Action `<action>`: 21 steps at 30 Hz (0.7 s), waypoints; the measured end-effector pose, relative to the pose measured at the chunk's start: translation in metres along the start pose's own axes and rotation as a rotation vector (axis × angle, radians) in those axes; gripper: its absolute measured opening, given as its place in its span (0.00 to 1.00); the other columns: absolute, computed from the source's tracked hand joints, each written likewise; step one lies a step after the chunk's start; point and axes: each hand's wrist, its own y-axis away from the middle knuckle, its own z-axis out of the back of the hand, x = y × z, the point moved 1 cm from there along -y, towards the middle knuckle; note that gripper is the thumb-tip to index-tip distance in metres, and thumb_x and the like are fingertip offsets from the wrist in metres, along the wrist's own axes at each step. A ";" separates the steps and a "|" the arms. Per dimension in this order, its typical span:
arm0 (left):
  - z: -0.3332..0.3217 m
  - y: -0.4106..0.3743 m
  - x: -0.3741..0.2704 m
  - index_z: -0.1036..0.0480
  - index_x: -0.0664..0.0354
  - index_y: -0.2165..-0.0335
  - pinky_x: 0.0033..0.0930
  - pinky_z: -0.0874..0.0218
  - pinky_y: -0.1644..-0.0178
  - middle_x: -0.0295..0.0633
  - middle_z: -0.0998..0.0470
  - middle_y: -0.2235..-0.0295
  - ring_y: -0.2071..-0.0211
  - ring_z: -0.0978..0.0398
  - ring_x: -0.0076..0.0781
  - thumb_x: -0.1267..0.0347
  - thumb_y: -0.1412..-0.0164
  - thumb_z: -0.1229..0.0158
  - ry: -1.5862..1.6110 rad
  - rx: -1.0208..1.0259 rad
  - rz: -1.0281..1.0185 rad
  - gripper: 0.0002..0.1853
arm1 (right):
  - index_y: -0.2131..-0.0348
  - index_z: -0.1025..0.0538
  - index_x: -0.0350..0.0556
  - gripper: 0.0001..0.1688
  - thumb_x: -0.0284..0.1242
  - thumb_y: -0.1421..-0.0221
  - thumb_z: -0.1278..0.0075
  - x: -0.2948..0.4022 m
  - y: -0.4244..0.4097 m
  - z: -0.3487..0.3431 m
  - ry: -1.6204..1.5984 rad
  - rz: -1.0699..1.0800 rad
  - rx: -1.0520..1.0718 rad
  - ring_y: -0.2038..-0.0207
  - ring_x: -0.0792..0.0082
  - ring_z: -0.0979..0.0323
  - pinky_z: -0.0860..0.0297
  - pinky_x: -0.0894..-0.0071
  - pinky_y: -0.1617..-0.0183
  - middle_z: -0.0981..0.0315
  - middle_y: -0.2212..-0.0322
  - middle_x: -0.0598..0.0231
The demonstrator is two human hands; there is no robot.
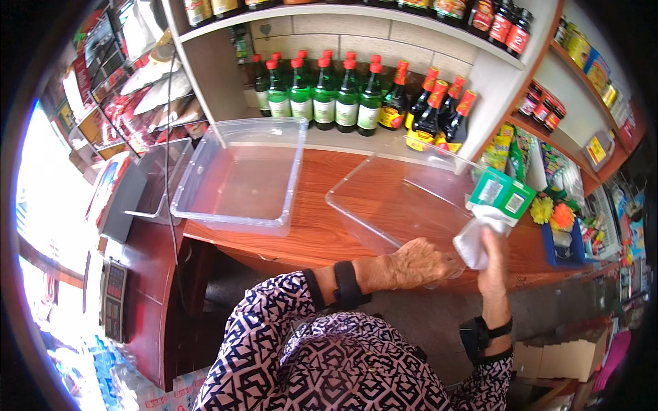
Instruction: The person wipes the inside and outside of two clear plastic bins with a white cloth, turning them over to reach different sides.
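Note:
An open clear plastic bin (360,226) stands tilted on the wooden counter (318,180) in front of me. My left hand (424,262) has its curled fingers at the bin's near right corner, where they seem to grip the rim. In my right hand (493,262) is a crumpled white tissue (475,244), held beside that corner. Just beyond the tissue lies a green and white box (504,195) that bears writing; whether my right hand touches it I cannot tell. A second clear plastic bin (285,223) rests to the left on the counter, its open top facing up.
Green bottles with red caps (324,97) and dark sauce bottles (426,118) line the shelf behind the counter. A blue basket (563,251) with artificial flowers is at the right. Another clear bin (172,164) and a hanging cable (168,154) are at the left, above a scale (114,300).

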 end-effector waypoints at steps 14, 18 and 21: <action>0.003 0.037 0.013 0.30 0.49 0.59 0.49 0.45 0.59 0.41 0.30 0.60 0.56 0.36 0.42 0.52 0.55 0.43 -0.214 -0.106 0.135 0.25 | 0.55 0.35 0.39 0.28 0.21 0.61 0.56 -0.081 -0.035 0.036 0.357 -0.061 -0.130 0.58 0.63 0.36 0.37 0.66 0.55 0.39 0.60 0.58; 0.044 0.061 0.063 0.38 0.63 0.55 0.42 0.42 0.63 0.51 0.33 0.61 0.62 0.35 0.44 0.56 0.61 0.36 -0.475 -0.209 0.791 0.36 | 0.54 0.36 0.41 0.27 0.22 0.59 0.57 -0.075 -0.043 0.040 0.512 -0.005 -0.129 0.60 0.62 0.34 0.36 0.66 0.57 0.35 0.64 0.57; 0.030 0.103 0.112 0.40 0.63 0.54 0.44 0.40 0.57 0.52 0.34 0.57 0.56 0.34 0.47 0.57 0.57 0.39 -0.149 -0.221 1.067 0.34 | 0.54 0.37 0.41 0.26 0.24 0.57 0.56 -0.083 -0.045 0.040 0.465 -0.024 -0.098 0.61 0.61 0.32 0.35 0.66 0.57 0.32 0.63 0.55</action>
